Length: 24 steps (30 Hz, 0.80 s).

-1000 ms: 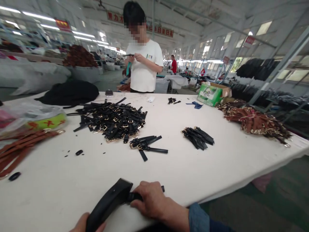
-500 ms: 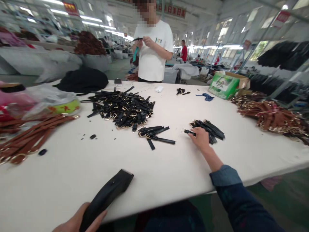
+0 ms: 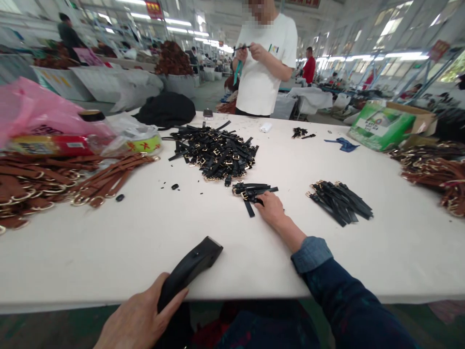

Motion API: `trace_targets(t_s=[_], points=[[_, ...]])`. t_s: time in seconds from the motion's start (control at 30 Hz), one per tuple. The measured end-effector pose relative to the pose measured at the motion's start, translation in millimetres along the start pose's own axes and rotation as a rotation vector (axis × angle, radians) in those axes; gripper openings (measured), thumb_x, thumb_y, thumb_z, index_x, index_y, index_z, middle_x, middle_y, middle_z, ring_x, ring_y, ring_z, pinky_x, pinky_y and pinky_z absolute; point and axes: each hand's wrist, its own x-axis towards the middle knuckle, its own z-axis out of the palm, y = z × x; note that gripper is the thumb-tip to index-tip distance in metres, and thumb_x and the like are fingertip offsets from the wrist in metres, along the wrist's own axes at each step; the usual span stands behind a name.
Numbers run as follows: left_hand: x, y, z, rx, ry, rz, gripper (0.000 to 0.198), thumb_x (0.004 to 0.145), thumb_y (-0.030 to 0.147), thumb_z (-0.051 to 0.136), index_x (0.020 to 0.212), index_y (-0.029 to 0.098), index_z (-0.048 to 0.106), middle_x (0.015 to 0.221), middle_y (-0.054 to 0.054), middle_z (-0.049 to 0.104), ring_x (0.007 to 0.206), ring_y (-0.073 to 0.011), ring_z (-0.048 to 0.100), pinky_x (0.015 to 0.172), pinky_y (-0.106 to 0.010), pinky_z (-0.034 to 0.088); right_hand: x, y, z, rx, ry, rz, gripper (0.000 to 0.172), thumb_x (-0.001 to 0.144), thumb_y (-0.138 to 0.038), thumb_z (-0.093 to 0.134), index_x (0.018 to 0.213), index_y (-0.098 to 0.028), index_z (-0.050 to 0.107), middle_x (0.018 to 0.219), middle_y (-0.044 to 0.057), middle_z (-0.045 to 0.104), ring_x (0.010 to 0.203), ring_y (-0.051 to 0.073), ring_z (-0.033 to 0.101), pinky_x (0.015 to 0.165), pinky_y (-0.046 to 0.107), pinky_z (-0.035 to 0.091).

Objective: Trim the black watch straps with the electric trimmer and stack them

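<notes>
My left hand (image 3: 145, 310) is wrapped round a black hand-held tool (image 3: 191, 266) shaped like a hair clipper, its flat head pointing up and to the right above the table. At the middle of the table, my right hand (image 3: 272, 208) has its fingers curled over a black buckle strap (image 3: 259, 200) at the edge of a small group of such straps (image 3: 249, 190). The fingertips are partly hidden. Behind this group lies a large heap of black straps (image 3: 218, 152) with gold buckles. A neater bundle of black straps (image 3: 339, 201) rests to the right of my hand.
Brown straps with gold rings (image 3: 105, 182) lie at the left, beside plastic bags (image 3: 51, 116). A black cloth item (image 3: 165, 109), a white box (image 3: 266, 127), a blue strip (image 3: 342, 143) and a green carton (image 3: 379, 126) sit farther back. A person in white (image 3: 267, 63) stands across the table.
My right hand has moved left from the right-hand bundle to the small group of straps, leaving a strap at the bundle. The view has swung left. My left hand still holds the tool.
</notes>
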Motion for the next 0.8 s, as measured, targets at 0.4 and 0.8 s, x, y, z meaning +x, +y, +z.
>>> trace_targets(t_s=[0.4,0.8], points=[[-6.8,8.3,-9.1,0.029,-0.048,-0.013,0.051,0.083,0.060,0.029,0.109,0.020,0.049,0.076,-0.009,0.069,0.075,-0.0274,0.067,0.065,-0.034,0.043,-48.9,-18.5,-25.2,0.472,-0.475,-0.050,0.030,0.087,-0.032,0.040,0.078,-0.015,0.064,0.048,-0.002,0.054,0.043,0.008,0.048,0.046,0.019,0.037],[-20.6,7.4,-19.2,0.126,0.002,-0.057,0.056,0.082,0.064,0.026,0.108,0.021,0.049,0.068,-0.006,0.066,0.069,-0.0289,0.066,0.059,-0.033,0.039,-103.8,-67.7,11.5,0.709,-0.347,-0.202,0.018,0.070,-0.030,0.068,0.081,-0.017,0.071,0.071,0.000,0.066,0.062,0.011,0.052,0.057,0.022,0.037]])
